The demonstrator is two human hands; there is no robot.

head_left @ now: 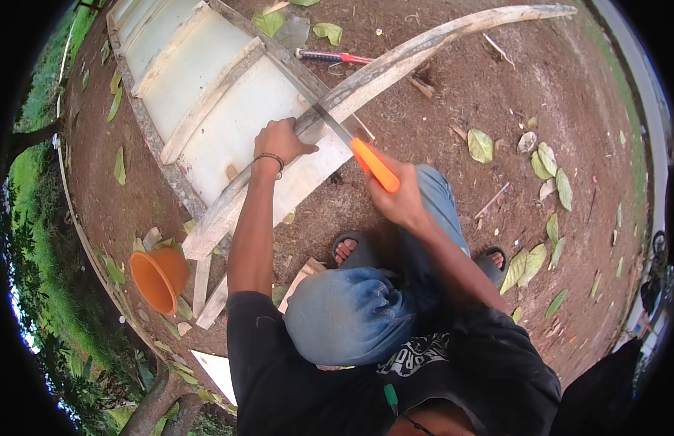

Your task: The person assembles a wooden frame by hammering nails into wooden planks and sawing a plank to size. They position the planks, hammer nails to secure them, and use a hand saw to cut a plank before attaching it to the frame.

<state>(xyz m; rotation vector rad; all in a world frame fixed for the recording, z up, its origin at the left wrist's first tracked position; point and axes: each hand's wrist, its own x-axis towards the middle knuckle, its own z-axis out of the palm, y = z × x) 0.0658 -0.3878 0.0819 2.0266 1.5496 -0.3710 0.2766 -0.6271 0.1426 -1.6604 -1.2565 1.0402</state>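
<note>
My right hand point(402, 192) is wrapped around the orange handle of a handsaw point(376, 167). The saw's blade lies across a long weathered wooden plank point(395, 69), pointing away to the upper left. Just left of the blade, my left hand point(281, 145) grips the same plank, thumb toward the near side and fingers over the far side. The plank runs from the lower left to the upper right and rests over a wooden frame with pale panels point(239, 109). Where the blade meets the wood, I cannot tell how deep any cut is.
An orange bucket point(157, 280) lies tilted at the left. A red and black tool point(333, 57) lies on the ground beyond the plank. Short wood pieces point(213, 301) lie near my knee. Large leaves point(480, 145) are scattered on the brown soil; a tree trunk point(152, 403) stands at the lower left.
</note>
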